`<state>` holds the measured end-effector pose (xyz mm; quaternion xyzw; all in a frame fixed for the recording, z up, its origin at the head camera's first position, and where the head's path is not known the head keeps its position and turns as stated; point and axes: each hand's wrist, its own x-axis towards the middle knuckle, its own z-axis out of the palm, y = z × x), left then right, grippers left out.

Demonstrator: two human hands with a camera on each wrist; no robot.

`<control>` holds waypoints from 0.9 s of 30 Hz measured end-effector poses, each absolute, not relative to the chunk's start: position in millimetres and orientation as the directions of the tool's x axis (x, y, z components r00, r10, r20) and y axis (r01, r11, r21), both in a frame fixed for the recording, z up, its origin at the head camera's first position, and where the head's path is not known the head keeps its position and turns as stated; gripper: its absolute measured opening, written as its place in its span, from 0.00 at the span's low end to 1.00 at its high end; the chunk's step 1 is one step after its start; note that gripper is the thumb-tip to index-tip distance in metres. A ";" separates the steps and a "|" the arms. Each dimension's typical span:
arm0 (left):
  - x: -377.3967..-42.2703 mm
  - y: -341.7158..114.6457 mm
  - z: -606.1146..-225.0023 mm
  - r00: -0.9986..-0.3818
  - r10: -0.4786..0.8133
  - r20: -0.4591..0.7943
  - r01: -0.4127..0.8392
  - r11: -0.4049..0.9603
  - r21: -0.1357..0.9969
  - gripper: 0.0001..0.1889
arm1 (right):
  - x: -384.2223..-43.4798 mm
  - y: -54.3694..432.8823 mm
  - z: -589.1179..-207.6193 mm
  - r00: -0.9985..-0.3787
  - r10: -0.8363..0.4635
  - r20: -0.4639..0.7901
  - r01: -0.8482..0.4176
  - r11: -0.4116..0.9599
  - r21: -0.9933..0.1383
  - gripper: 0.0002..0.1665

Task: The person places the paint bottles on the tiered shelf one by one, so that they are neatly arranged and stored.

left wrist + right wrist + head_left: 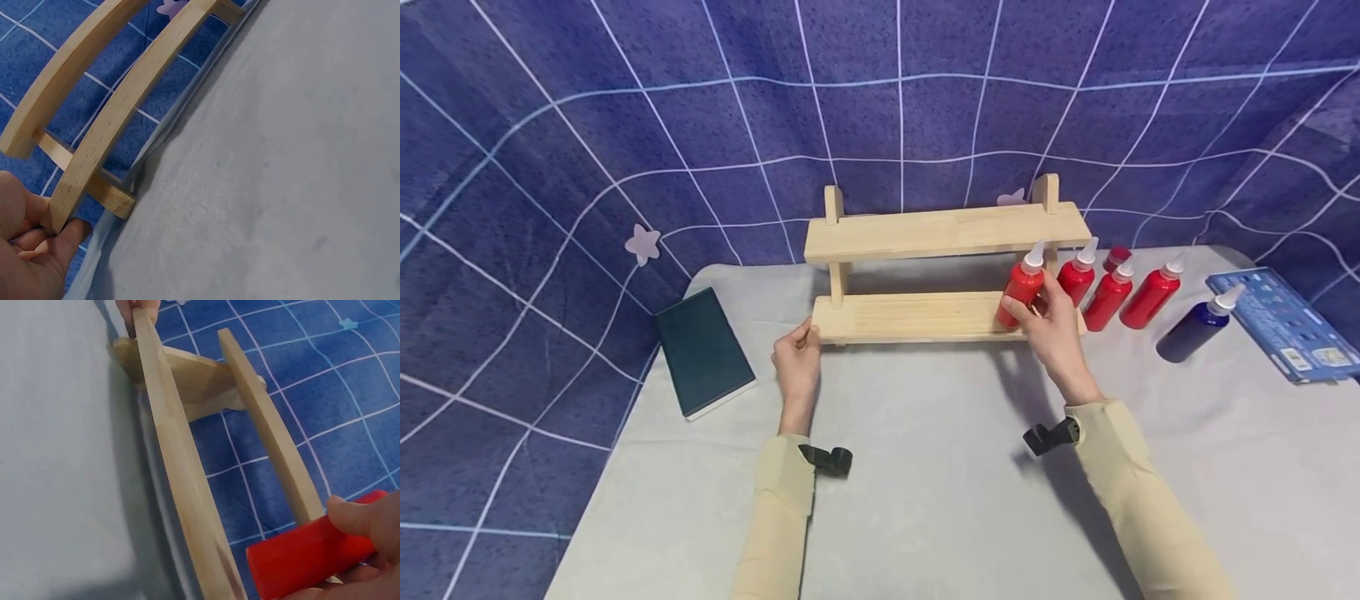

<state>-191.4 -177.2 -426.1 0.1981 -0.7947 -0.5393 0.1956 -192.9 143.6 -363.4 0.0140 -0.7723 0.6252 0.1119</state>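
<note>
Bottle [1018, 296], red with a white conical nozzle [1036, 253], was gripped tilted in the right hand [1054, 323], at the right end of the lower plank [913, 317]; contact with the wood could not be told. Left hand [797, 360], well apart from the bottle, pinched the plank's left end. Rack [932, 233] was pale, grained wood, two planks on uprights [838, 283]. Surface was off-white cloth [925, 467]; blue gridded fabric [865, 121] hung behind.

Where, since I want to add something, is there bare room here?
The upper shelf is bare; so is the lower shelf between the left hand and the red bottle in the right hand. The tablecloth is free between the wrist cameras. Crowded: right of the shelves, three more red bottles, a blue bottle and a blue package.
</note>
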 end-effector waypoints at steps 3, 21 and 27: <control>-190.8 -176.5 -426.4 -0.846 -0.524 0.104 -0.096 0.341 0.935 0.15 | -194.7 141.9 -365.9 -0.976 0.124 0.181 -0.156 0.186 -0.970 0.32; -190.8 -171.1 -426.0 -0.850 -0.514 0.115 -0.078 0.339 0.937 0.15 | -205.2 144.4 -373.7 -0.984 0.095 0.153 -0.127 0.236 -0.963 0.32; -190.4 -175.5 -426.3 -0.846 -0.519 0.123 -0.083 0.356 0.931 0.15 | -211.3 141.7 -375.2 -0.988 0.055 0.142 -0.123 0.264 -0.957 0.30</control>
